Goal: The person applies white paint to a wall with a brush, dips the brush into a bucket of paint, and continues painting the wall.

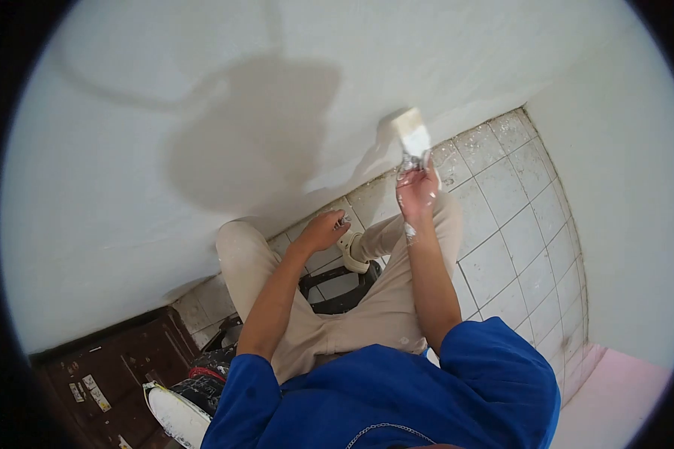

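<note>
My right hand, spotted with white paint, is closed around the handle of a paintbrush. The brush's wide pale bristles point up toward the white wall, overlapping it in this view. Over my knee and beside the wall, my left hand is closed with its fingers curled in. A whitish spot shows at its fingertips, and I cannot tell whether it holds anything.
I sit on a black stool on a white tiled floor splashed with paint. A dark bucket with white paint stands at lower left, near a brown wooden panel. Another wall rises at right.
</note>
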Motion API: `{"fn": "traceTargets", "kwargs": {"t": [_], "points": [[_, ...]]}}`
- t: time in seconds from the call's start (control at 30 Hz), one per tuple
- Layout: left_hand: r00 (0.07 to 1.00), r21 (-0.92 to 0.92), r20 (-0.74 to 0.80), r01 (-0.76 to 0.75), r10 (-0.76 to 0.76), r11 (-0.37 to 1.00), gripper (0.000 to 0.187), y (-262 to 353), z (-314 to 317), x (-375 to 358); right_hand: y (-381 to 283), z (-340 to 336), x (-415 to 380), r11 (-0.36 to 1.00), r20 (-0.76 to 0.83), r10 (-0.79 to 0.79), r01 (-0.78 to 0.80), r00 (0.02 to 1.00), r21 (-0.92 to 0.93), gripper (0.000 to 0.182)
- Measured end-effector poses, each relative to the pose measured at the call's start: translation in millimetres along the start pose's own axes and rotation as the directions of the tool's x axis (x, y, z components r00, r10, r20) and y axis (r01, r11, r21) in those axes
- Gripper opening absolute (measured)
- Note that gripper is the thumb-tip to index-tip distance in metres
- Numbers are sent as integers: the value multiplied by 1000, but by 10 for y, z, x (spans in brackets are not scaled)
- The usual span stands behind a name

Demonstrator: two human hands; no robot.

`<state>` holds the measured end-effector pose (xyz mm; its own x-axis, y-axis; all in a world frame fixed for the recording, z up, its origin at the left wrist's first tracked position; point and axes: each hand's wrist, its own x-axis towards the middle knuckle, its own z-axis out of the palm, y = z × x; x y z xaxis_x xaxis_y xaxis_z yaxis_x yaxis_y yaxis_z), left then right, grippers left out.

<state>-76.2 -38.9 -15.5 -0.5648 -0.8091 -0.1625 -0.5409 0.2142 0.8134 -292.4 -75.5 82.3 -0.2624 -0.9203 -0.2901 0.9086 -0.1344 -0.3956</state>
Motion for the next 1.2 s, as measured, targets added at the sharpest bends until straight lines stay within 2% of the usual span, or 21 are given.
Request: {"fn": "traceTargets", "kwargs": {"t": [0.03, 0.13, 0.17, 0.23, 0.33, 0.43, 0.57, 0.63, 0.73, 0.77, 0.87, 0.9, 0.97, 1.0, 1.1, 1.2], "points": [[1000, -6, -3, -2, 2, 1000, 26, -11, 10, 15, -63, 71, -81, 999, 83, -8, 4, 996, 43, 16], [1000, 2, 12, 2, -2, 1000, 26, 10, 34, 32, 110, -301, 159, 997, -3, 47, -47, 999, -57, 16], [1000, 17, 22, -3, 3, 1000, 27, 26, 22, 42, 258, -336, 190, 988, -138, 79, -96, 987, -117, 13], [999, 3, 28, -16, 16, 1000, 27, -29, 83, 56, 567, -843, 382, 966, -242, 127, -175, 962, -190, 12], [1000, -15, 13, -25, 25, 1000, 27, -53, 93, 65, 904, -918, 400, 902, -625, 57, -309, 779, -302, 12], [1000, 22, 7, 2, -2, 1000, 28, -80, 2, 14, 899, -754, 367, 920, -441, 153, -291, 884, -263, 15], [1000, 16, 9, 1, -1, 1000, 28, -57, -9, -2, 582, -365, 52, 987, -187, 107, -127, 976, -99, 21], [1000, 36, 9, -9, 9, 999, 28, -85, 27, 20, 345, -40, -212, 997, -35, 74, -75, 997, -28, 24], [998, 22, 55, 16, -17, 1000, 28, -71, 61, 35, 190, 60, -256, 998, 150, 6, 5, 989, -70, 25], [996, 15, 84, 31, -32, 999, 28, -54, 61, 24, 224, 52, -233, 996, 101, -29, 38, 994, -87, 25], [999, 53, 49, -5, 2, 999, 28, -116, 102, 23, 526, -376, -15, 963, -170, 34, -78, 985, -257, 24], [998, 39, 66, 17, -19, 999, 29, -130, 113, 39, 687, -463, 10, 963, -259, -21, -50, 966, -263, 21], [994, 20, 97, 56, -58, 998, 29, -152, 115, 92, 994, -732, 149, 933, -525, 38, -218, 850, -285, 14], [996, 9, 82, 38, -38, 999, 30, -156, 124, 102, 1043, -698, 145, 912, -645, 61, -305, 762, -274, 11], [999, 22, 43, 4, -5, 1000, 31, -214, 118, 36, 1064, -548, 91, 934, -390, 122, -238, 913, -265, 12], [1000, 83, 24, -5, 3, 997, 32, -192, 97, 4, 793, -208, -165, 946, -238, 186, -239, 953, -217, 12]]}}
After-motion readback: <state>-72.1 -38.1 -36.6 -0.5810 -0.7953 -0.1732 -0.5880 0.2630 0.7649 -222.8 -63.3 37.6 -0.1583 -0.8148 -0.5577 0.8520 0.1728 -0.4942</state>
